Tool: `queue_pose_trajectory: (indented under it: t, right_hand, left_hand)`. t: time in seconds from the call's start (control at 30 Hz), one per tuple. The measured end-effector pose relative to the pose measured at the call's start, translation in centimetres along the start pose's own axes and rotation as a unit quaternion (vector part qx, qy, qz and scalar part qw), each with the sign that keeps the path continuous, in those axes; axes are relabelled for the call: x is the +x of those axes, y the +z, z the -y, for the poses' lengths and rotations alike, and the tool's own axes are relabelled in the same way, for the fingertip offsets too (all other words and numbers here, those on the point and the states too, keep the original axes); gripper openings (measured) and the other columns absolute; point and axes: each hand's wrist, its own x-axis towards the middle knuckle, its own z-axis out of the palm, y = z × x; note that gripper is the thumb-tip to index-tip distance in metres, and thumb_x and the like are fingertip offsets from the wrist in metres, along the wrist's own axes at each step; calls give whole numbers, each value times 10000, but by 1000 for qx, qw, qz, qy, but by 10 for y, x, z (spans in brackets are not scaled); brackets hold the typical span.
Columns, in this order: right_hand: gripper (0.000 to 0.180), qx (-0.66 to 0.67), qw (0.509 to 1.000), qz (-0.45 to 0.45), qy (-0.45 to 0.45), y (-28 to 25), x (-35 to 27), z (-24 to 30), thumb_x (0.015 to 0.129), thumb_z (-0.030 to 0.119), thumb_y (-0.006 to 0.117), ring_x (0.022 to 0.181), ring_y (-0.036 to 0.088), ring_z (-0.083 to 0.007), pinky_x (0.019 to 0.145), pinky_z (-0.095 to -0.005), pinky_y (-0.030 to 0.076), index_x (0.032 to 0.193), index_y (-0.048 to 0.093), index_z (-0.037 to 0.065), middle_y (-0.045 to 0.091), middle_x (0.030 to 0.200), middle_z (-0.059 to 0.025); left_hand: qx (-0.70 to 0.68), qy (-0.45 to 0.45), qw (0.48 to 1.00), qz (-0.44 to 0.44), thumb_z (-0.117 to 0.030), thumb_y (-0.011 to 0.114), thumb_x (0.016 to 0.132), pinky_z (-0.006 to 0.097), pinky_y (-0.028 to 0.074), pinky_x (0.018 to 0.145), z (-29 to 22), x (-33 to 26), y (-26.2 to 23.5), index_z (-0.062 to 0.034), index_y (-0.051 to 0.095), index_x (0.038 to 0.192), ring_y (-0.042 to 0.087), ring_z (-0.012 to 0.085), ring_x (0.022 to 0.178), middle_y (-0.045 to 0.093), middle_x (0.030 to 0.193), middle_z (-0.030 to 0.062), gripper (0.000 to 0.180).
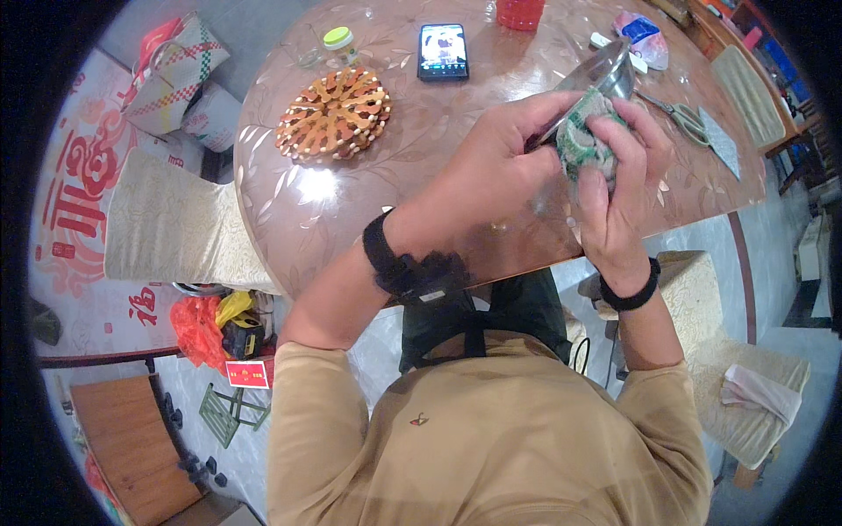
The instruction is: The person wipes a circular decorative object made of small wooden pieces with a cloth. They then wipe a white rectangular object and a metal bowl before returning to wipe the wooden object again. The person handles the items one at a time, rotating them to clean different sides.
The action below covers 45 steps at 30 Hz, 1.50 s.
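Observation:
Over the far right part of the table, my left hand (509, 140) is closed on the rim of a shiny metal bowl (610, 68), which is tilted on its side. My right hand (624, 167) presses a crumpled green and white cloth (577, 140) against the bowl near my left fingers. The cloth is bunched under my right fingers, and part of the bowl is hidden behind both hands. A black band circles each wrist.
On the glossy table (421, 167) lie round wooden trivets (333, 114), a phone (443, 53), a green-lidded jar (340, 42) and a red container (519, 12). Scissors (688, 123) lie just right of the bowl. Covered chairs (167, 215) stand at both sides.

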Motion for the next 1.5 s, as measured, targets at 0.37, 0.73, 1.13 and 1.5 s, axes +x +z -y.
queue_pose_trajectory:
  t: [0.37,0.73,1.13,1.5]
  right_hand:
    - [214,0,997,-80,2,15,33,-15,906,138,528,1029,523,-321,913,-439,387,1095,589,59,564,1113,-158]
    - [230,299,907,-159,251,6,40,-94,993,247,465,901,481,-202,856,-358,394,1009,562,39,541,965,-86]
    - [265,615,596,-41,514,18,-33,-85,1014,248,474,830,591,-141,750,-286,507,1177,518,44,595,950,-39]
    - [268,-33,951,207,226,-69,-54,-246,853,145,637,993,594,-378,882,-446,485,1099,624,41,596,1078,-191]
  left_hand:
    - [-160,-160,974,26,22,541,873,248,449,933,-20,-8,-10,-39,426,1436,545,63,1091,579,1237,-11,578]
    - [-317,-141,938,-5,10,608,843,314,456,984,-33,6,2,-10,496,1352,599,150,1097,630,1213,69,521]
    - [-93,-55,993,42,17,597,876,278,498,904,2,76,37,-5,450,1388,617,128,1020,643,1167,90,533]
    - [424,1,881,209,68,551,804,380,525,792,39,93,43,-118,609,1270,667,337,923,661,1053,209,505]
